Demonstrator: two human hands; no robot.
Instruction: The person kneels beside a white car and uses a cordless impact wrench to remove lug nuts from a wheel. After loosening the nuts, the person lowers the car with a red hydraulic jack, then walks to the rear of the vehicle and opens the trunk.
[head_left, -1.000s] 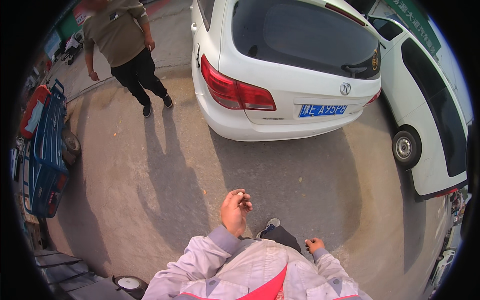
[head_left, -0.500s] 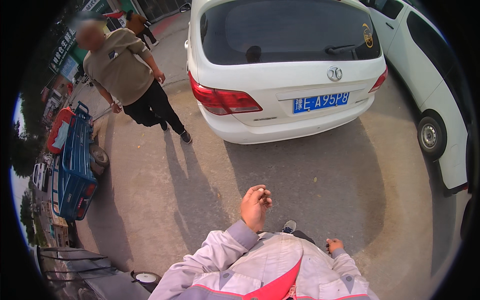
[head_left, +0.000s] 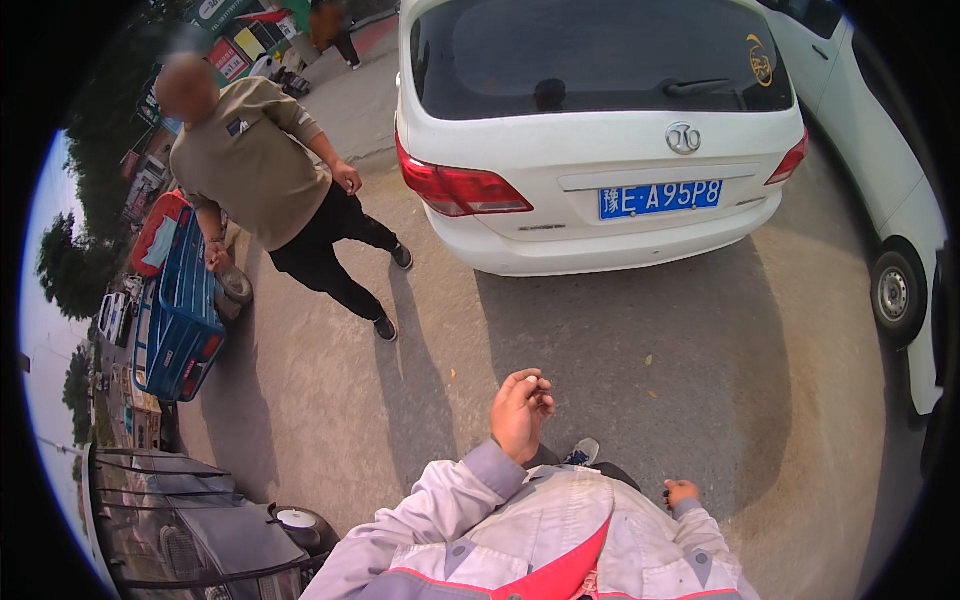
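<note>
My left hand (head_left: 520, 415) is raised in front of my jacket (head_left: 560, 510), its fingers curled and the thumb bent against them. Whether something small is pinched there, I cannot make out. Low at my right side hangs my right hand (head_left: 682, 493), fingers curled in; what they hold, if anything, is hidden. Neither hand touches anything around it. Beyond the hands stands a white car (head_left: 600, 240), rear towards me, with a blue number plate and red tail lights. My shoe (head_left: 582, 453) shows just below my left hand.
Ahead on the left walks another person (head_left: 255, 160) in a khaki top and black trousers. A blue cargo tricycle (head_left: 180, 320) with a red bundle stands farther left. At lower left is a grey-covered vehicle (head_left: 190, 520). A white van (head_left: 880, 150) is parked along the right.
The other person has taken a step nearer, legs now apart. The view has shifted, so the car sits slightly farther right and the grey-covered vehicle shows more. My hands keep nearly the same pose.
</note>
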